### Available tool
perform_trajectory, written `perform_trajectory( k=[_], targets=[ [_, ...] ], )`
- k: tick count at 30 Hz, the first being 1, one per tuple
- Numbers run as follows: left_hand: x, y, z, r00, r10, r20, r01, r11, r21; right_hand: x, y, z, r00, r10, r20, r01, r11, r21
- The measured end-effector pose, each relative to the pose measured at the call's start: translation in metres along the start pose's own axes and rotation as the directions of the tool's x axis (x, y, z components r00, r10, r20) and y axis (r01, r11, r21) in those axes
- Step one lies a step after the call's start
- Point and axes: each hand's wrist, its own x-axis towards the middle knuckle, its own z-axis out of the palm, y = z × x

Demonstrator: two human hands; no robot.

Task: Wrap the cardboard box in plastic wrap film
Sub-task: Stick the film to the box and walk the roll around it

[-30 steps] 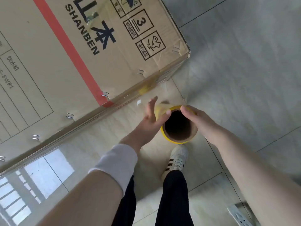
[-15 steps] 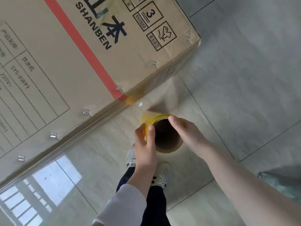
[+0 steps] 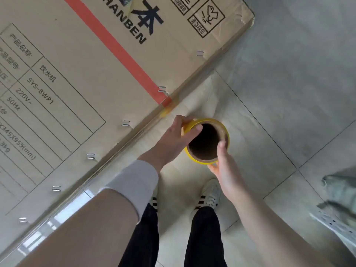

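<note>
A tall cardboard box with a red stripe, printed text and staples fills the upper left. Clear plastic film covers its near side and stretches from its edge to a roll with a yellow-rimmed cardboard core, seen end-on from above. My left hand grips the roll's left rim, thumb over the edge. My right hand holds the near right rim, thumb inside the core. The roll sits close beside the box's near side.
Grey tiled floor spreads to the right. My two sneakers and dark trousers stand below the roll. A crumpled grey object lies at the right edge. Window light reflects off the film at lower left.
The view has shifted, so the box corner sits further up and right. My left hand has moved from below the roll to its left rim; my right hand has slid to the near side.
</note>
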Motion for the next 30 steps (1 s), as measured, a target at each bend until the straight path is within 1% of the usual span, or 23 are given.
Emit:
perform_trajectory(
  k=[1, 2, 3, 4, 5, 6, 8, 9, 11, 13, 14, 16, 17, 19, 21, 23, 25, 26, 27, 28, 29, 30],
  targets=[
    [-0.005, -0.002, 0.003, 0.999, -0.015, -0.045, 0.015, 1.0, 0.007, -0.005, 0.005, 0.008, 0.996, -0.014, -0.088, 0.022, 0.996, 0.087],
    [-0.012, -0.006, 0.007, 0.995, -0.033, -0.098, 0.034, 0.999, 0.007, -0.01, 0.007, 0.016, 0.985, -0.022, -0.174, 0.044, 0.992, 0.121],
    [-0.021, -0.012, 0.012, 0.985, -0.058, -0.162, 0.057, 0.998, -0.016, -0.013, 0.006, 0.022, 0.971, -0.045, -0.236, 0.066, 0.994, 0.082],
    [-0.032, -0.018, 0.016, 0.969, -0.084, -0.233, 0.07, 0.995, -0.068, -0.017, 0.004, 0.026, 0.959, -0.083, -0.272, 0.082, 0.997, -0.013],
    [-0.043, -0.023, 0.02, 0.945, -0.109, -0.309, 0.071, 0.989, -0.131, -0.019, 0.001, 0.027, 0.956, -0.137, -0.258, 0.106, 0.985, -0.133],
    [-0.054, -0.028, 0.025, 0.914, -0.132, -0.384, 0.06, 0.979, -0.193, -0.021, 0.0, 0.028, 0.965, -0.179, -0.194, 0.128, 0.96, -0.251],
    [-0.074, -0.034, 0.034, 0.858, -0.181, -0.481, 0.047, 0.959, -0.278, -0.022, 0.0, 0.028, 0.98, -0.196, -0.044, 0.158, 0.886, -0.436],
    [-0.082, -0.038, 0.039, 0.847, -0.188, -0.497, 0.041, 0.956, -0.291, -0.022, -0.001, 0.028, 0.983, -0.186, 0.003, 0.164, 0.86, -0.484],
    [-0.094, -0.049, 0.045, 0.864, -0.191, -0.466, 0.047, 0.952, -0.303, -0.017, -0.004, 0.03, 0.987, -0.152, 0.048, 0.156, 0.856, -0.493],
    [-0.098, -0.054, 0.036, 0.892, -0.232, -0.387, 0.112, 0.945, -0.308, -0.012, -0.006, 0.032, 0.989, -0.127, 0.082, 0.151, 0.843, -0.517],
    [-0.097, -0.054, 0.027, 0.911, -0.243, -0.334, 0.155, 0.951, -0.268, -0.012, -0.006, 0.032, 0.989, -0.122, 0.085, 0.149, 0.842, -0.519],
    [-0.088, -0.049, 0.005, 0.932, -0.248, -0.263, 0.234, 0.968, -0.086, -0.011, -0.003, 0.03, 0.991, -0.109, 0.083, 0.136, 0.866, -0.481],
    [-0.081, -0.043, -0.005, 0.946, -0.221, -0.239, 0.228, 0.974, 0.001, -0.013, -0.001, 0.029, 0.991, -0.098, 0.087, 0.127, 0.888, -0.442],
    [-0.063, -0.029, -0.019, 0.988, -0.11, -0.112, 0.121, 0.988, 0.097, -0.016, 0.008, 0.029, 0.994, -0.077, 0.077, 0.099, 0.935, -0.339],
    [-0.048, -0.023, -0.024, 0.997, -0.064, 0.051, 0.059, 0.994, 0.093, -0.02, 0.023, 0.035, 0.999, -0.039, -0.001, 0.038, 0.975, -0.221],
    [-0.043, -0.023, -0.027, 0.99, -0.065, 0.129, 0.052, 0.994, 0.101, -0.028, 0.042, 0.049, 0.996, 0.006, -0.091, -0.008, 1.0, -0.027],
    [-0.048, -0.028, -0.026, 0.993, -0.049, 0.103, 0.039, 0.995, 0.093, -0.04, 0.057, 0.066, 0.981, 0.002, -0.194, 0.032, 0.985, 0.17],
    [-0.054, -0.032, -0.024, 0.998, -0.039, 0.057, 0.034, 0.996, 0.079, -0.043, 0.059, 0.074, 0.966, 0.007, -0.259, 0.051, 0.975, 0.216],
    [-0.063, -0.039, -0.02, 0.999, -0.037, -0.009, 0.037, 0.998, 0.054, -0.045, 0.06, 0.08, 0.946, -0.004, -0.324, 0.067, 0.981, 0.182],
    [-0.073, -0.047, -0.017, 0.995, -0.043, -0.089, 0.044, 0.999, 0.007, -0.046, 0.059, 0.084, 0.929, -0.034, -0.369, 0.073, 0.993, 0.093],
    [-0.083, -0.055, -0.013, 0.983, -0.053, -0.175, 0.042, 0.997, -0.066, -0.046, 0.059, 0.085, 0.924, -0.072, -0.375, 0.075, 0.997, -0.005],
    [-0.094, -0.063, -0.011, 0.962, -0.066, -0.263, 0.028, 0.989, -0.144, -0.048, 0.057, 0.087, 0.938, -0.089, -0.336, 0.062, 0.994, -0.088]
  ],
)
